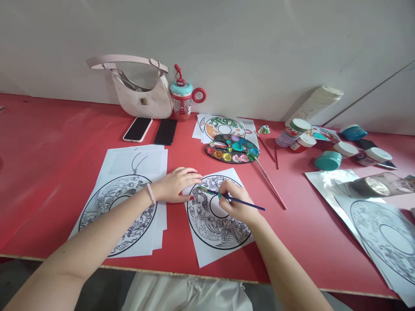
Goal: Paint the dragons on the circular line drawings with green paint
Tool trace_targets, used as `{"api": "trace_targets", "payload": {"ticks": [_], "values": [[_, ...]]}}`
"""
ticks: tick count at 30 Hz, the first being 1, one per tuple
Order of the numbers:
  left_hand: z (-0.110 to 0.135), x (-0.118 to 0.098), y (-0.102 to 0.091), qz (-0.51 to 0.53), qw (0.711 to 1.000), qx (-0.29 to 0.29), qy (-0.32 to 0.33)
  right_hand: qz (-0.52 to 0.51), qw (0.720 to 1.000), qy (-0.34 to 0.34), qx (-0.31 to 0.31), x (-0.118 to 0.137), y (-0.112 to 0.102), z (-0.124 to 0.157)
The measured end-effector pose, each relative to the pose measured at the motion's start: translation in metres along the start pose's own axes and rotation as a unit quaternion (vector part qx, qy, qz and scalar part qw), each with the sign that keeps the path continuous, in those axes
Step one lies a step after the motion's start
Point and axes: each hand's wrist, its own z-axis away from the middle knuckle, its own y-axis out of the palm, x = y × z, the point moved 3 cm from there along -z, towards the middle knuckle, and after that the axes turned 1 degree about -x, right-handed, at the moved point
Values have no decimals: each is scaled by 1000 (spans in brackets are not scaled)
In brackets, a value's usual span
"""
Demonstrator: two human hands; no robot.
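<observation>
My right hand (pixel 238 201) pinches a dark blue paintbrush (pixel 248 203). The brush's tip, with green on it, is at the upper left of a printed ring drawing (pixel 220 233) of animals in black outline. Fingers stretched out, my left hand (pixel 177 185) lies flat with its fingertips at that sheet's upper left edge. Left of it, partly under my forearm, is a stack of sheets (pixel 158 239) with a similar ring drawing on top. Beyond my right hand sits a dark paint palette (pixel 223 149) with several colours, a second brush (pixel 270 183) leaning on its right edge.
A pale handbag (pixel 145 101), a cup with a red straw (pixel 182 97) and two phones (pixel 138 128) stand or lie at the back left. Paint jars (pixel 328 160) and a white bottle (pixel 316 103) are at the right. Behind the palette lies a partly coloured sheet (pixel 246 124).
</observation>
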Motion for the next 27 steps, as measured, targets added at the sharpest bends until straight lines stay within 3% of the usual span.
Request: {"api": "trace_targets", "payload": {"ticks": [11, 17, 27], "values": [[0, 0, 0, -7, 1000, -4, 5, 7, 1000, -13, 9, 6, 0, -2], [0, 0, 0, -7, 1000, -8, 7, 19, 1000, -13, -16, 5, -2, -2], [-1, -1, -1, -1, 1000, -13, 9, 19, 999, -23, 17, 13, 1, -3]]}}
